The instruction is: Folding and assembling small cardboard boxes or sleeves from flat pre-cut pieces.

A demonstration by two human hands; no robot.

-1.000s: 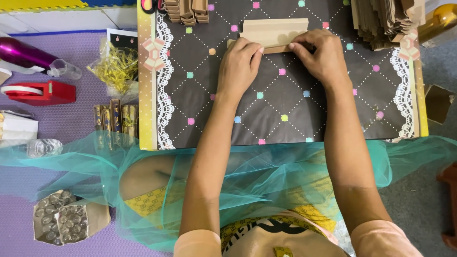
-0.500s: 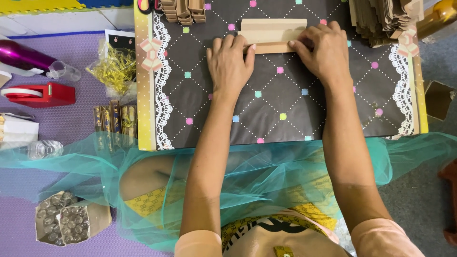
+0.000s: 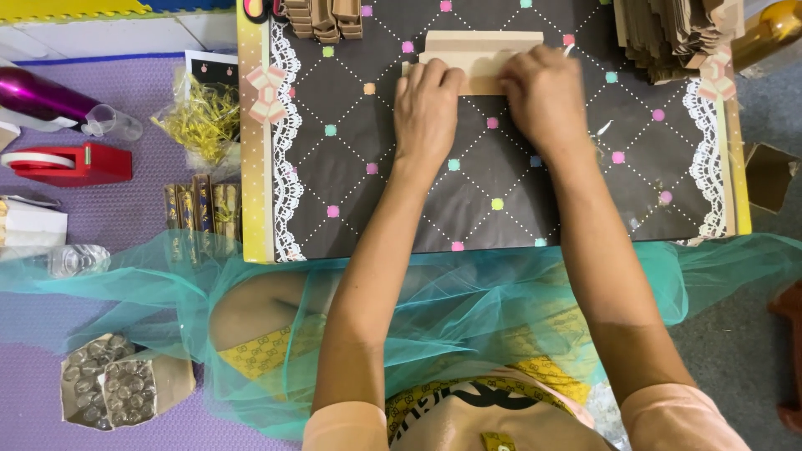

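A flat tan cardboard piece (image 3: pixel 480 48) lies near the far edge of a black board (image 3: pixel 434 209) patterned with dotted diamonds, coloured squares and white lace borders. My left hand (image 3: pixel 426 104) presses flat on the cardboard's lower left part, fingers together. Beside it, my right hand (image 3: pixel 543 96) presses on the lower right part, fingertips on the fold. Both hands touch the cardboard and hide its lower edge.
Stacks of folded brown cardboard sit at the board's far left (image 3: pixel 322 17) and far right (image 3: pixel 672 38). On the purple mat to the left lie a red tape dispenser (image 3: pixel 67 163), a bag of yellow shreds (image 3: pixel 200 121), a magenta bottle (image 3: pixel 46 96) and gold packets (image 3: pixel 200 213). Teal tulle (image 3: pixel 451 292) covers my lap.
Both hands have slid closer together along the cardboard's lower edge, pressing it down. The cardboard stays in the same place on the board.
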